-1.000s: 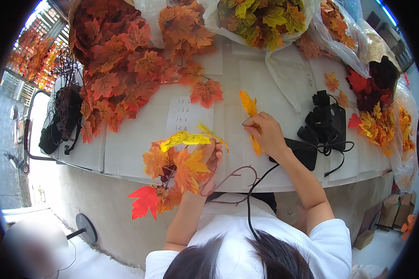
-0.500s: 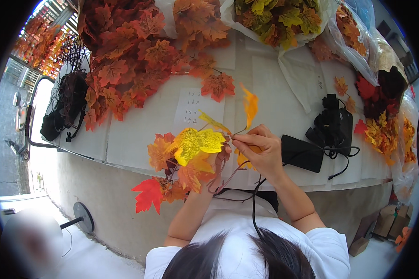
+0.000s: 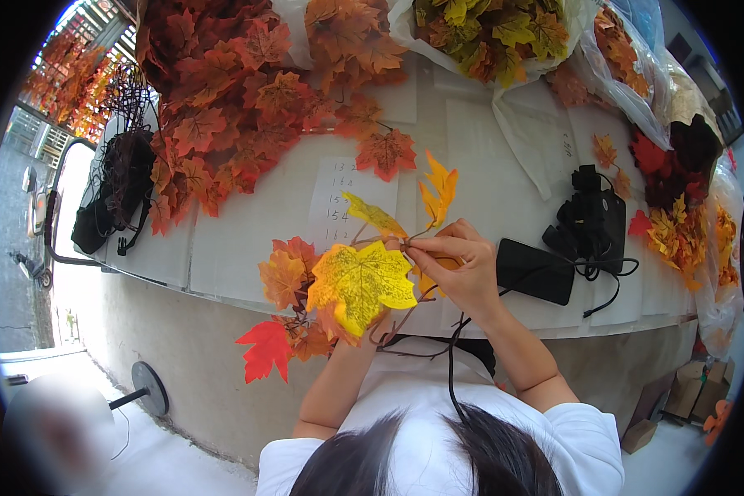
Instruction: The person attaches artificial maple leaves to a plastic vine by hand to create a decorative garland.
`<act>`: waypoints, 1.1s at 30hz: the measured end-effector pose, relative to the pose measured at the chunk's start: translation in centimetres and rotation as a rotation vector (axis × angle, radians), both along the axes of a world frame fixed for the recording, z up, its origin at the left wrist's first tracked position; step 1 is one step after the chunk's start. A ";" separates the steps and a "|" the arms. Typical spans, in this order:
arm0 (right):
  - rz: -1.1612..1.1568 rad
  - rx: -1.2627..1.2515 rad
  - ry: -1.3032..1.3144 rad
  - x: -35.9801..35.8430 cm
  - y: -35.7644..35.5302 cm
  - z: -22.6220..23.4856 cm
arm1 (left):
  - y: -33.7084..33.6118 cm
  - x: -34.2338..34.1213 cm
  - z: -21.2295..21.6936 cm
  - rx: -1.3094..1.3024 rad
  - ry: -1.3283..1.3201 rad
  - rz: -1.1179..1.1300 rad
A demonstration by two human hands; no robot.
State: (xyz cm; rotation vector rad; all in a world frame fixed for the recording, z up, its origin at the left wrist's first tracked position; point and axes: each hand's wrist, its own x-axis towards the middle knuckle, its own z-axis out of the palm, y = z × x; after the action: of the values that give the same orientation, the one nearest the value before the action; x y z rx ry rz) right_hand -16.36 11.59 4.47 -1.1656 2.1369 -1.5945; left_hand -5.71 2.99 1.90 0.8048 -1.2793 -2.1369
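An artificial maple-leaf vine (image 3: 362, 285), with yellow, orange and red leaves on brown stems, hangs in front of me at the table's near edge. My right hand (image 3: 463, 269) pinches a thin stem joint between thumb and forefinger, beside an upright orange leaf (image 3: 440, 192). Most of my left hand (image 3: 378, 324) lies behind the big yellow leaf, its fingers largely covered; it grips the same vine close to the joint. A red leaf (image 3: 266, 349) dangles at the vine's left end. Bare brown stems loop below my hands.
Orange-red leaves (image 3: 223, 124) are heaped at the back left, near a handwritten paper sheet (image 3: 331, 194). A bag of yellow-green leaves (image 3: 504, 37) stands behind. To the right lie a black phone (image 3: 536, 271), a black device with straps and cable (image 3: 591, 219), and more leaves (image 3: 678, 240).
The big yellow leaf has swung to face up and now covers my left fingers. The upright orange leaf has turned and spread into view. My right hand keeps its pinch, shifted slightly left.
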 end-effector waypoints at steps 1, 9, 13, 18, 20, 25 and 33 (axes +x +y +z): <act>0.009 -0.003 0.048 -0.1 0.0 0.1 | 0.2 0.2 -0.2 0.059 0.037 0.028; 0.010 -0.036 0.142 0.2 -0.1 0.8 | 0.6 -0.7 -0.2 0.181 0.258 0.224; 0.041 -0.060 -0.267 0.4 -0.1 1.3 | 0.4 -0.2 -0.2 0.313 0.389 0.098; 0.140 -0.160 -0.583 0.3 0.0 0.3 | 0.8 -0.7 0.5 0.240 0.393 0.083; 0.172 -0.160 -0.653 0.4 0.0 0.3 | 1.0 -0.4 0.6 0.129 0.260 0.098; 0.114 -0.128 -0.551 0.4 0.3 -1.0 | 0.6 -0.3 -0.2 0.096 0.299 0.017; 0.071 -0.134 -0.571 -1.8 -2.0 -0.1 | -1.8 -2.6 -1.9 0.304 0.610 -0.073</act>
State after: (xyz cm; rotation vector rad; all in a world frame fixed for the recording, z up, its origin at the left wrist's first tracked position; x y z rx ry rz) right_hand -18.15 9.59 4.34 -0.6886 1.6266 -1.7884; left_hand -8.28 1.23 -0.01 0.1732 -0.6865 -2.4040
